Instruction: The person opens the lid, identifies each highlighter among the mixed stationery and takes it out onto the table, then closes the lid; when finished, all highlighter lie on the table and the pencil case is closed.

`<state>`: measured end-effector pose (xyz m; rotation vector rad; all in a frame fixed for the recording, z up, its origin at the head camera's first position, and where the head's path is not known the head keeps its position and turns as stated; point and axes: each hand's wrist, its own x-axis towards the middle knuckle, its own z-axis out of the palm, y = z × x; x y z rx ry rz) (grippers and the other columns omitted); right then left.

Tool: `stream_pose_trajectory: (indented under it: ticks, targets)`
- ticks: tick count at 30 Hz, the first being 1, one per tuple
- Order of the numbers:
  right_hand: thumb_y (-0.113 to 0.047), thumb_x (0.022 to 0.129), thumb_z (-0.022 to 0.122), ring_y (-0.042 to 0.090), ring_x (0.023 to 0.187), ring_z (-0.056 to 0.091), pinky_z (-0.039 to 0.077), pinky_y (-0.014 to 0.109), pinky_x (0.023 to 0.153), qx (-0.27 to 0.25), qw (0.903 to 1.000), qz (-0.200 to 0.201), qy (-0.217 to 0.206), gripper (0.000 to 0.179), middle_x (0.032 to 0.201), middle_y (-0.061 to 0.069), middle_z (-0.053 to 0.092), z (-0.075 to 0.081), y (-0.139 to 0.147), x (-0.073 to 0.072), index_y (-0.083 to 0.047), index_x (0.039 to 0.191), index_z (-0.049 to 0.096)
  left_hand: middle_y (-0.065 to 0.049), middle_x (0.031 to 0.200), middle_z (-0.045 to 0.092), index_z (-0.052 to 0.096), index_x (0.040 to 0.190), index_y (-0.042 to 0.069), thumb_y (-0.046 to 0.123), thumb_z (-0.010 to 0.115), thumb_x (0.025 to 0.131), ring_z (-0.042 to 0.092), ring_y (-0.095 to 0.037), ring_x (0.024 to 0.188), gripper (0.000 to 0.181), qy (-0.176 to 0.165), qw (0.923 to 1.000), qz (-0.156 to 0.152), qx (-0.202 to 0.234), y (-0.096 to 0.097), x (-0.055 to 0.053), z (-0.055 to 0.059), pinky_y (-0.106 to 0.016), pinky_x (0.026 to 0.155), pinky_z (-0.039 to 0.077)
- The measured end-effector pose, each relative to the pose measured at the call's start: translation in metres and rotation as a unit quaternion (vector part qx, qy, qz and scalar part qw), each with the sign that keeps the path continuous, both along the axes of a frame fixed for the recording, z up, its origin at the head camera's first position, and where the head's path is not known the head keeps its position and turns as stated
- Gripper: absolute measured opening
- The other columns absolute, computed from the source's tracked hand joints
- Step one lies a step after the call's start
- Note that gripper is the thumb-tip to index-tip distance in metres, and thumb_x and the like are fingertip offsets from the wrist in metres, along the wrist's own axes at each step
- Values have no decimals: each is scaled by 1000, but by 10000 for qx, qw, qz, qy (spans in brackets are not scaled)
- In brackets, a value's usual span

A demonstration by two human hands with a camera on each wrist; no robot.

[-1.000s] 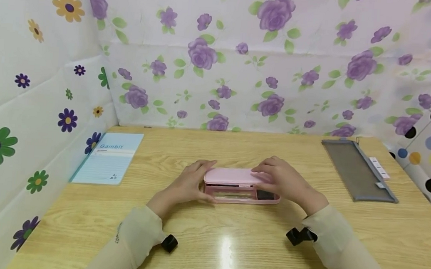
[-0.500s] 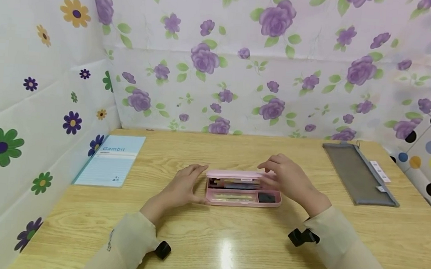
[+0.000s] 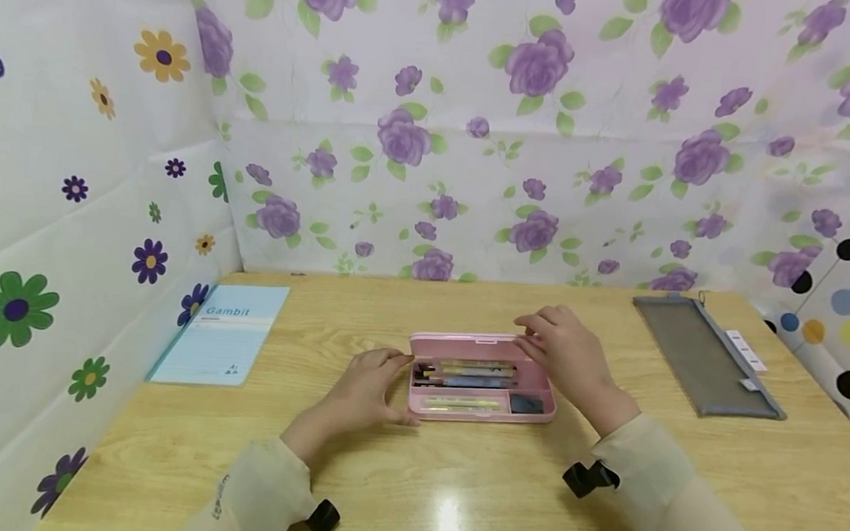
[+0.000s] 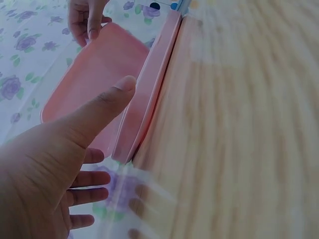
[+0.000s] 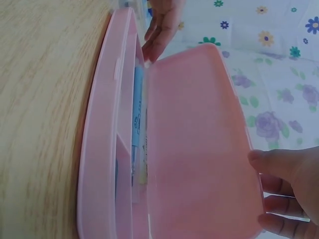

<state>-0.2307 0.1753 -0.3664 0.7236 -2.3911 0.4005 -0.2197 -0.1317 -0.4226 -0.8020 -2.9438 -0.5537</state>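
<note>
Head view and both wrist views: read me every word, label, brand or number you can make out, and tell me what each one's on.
"Gambit": on the notebook.
Smaller print on the notebook: too small to read surely.
Lettering on the left sleeve: too blurred.
Print on the blue pen in the pencil case: too blurred.
Marks on the white strip: too small.

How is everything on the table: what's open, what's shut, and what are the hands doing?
Pencil case: open
Lid: raised
Blue pen: lying inside the case
Notebook: closed, lying flat
Mesh pouch: lying flat; can't tell if zipped
Left hand: fingers straight, by the case's left end
Right hand: pinching the lid's edge
</note>
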Motion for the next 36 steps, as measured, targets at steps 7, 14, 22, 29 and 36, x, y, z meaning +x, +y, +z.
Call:
stream_pose_trajectory:
  ticks: [7, 14, 22, 29, 36]
  targets:
    - [-14, 79, 79, 20, 81, 61, 57, 33, 66, -104, 9998, -125, 137, 22, 88, 5, 70, -1, 0, -4, -7, 98, 72, -12, 134, 54, 51, 137, 6, 60, 78, 68, 47, -31, 128, 91, 286, 9996, -41, -50, 10, 1, 1, -49, 114, 33]
    - [-16, 81, 77, 21, 84, 62, 58, 35, 70, -45, 9997, -211, 126, 22, 91, 5, 72, -2, 1, -4, -7, 100, 71, -11, 128, 58, 53, 134, 4, 60, 78, 67, 50, -30, 123, 91, 435, 9989, -27, -192, 15, 1, -2, -47, 111, 36]
    - [-16, 81, 77, 23, 89, 63, 58, 38, 75, -59, 9995, -225, 213, 24, 94, 5, 73, -4, 3, -8, -7, 102, 72, -10, 125, 58, 54, 134, 5, 62, 77, 67, 51, -27, 119, 91, 351, 9992, -38, -189, 19, -1, -1, -44, 108, 39]
    - [-17, 82, 76, 26, 96, 63, 57, 41, 81, -128, 9995, -176, 214, 22, 100, 7, 72, -9, 4, -17, -8, 101, 71, -7, 127, 55, 55, 134, 9, 63, 78, 66, 49, -24, 120, 90, 301, 9995, -25, 77, 18, -5, -9, -42, 105, 42]
    - [-19, 87, 71, 28, 103, 62, 55, 44, 88, -88, 9994, -187, -272, 22, 107, 9, 71, -12, 3, -34, -6, 106, 70, -7, 135, 50, 51, 138, 12, 63, 78, 65, 45, -24, 127, 93, 312, 9987, -56, 394, 15, -7, -17, -43, 109, 39]
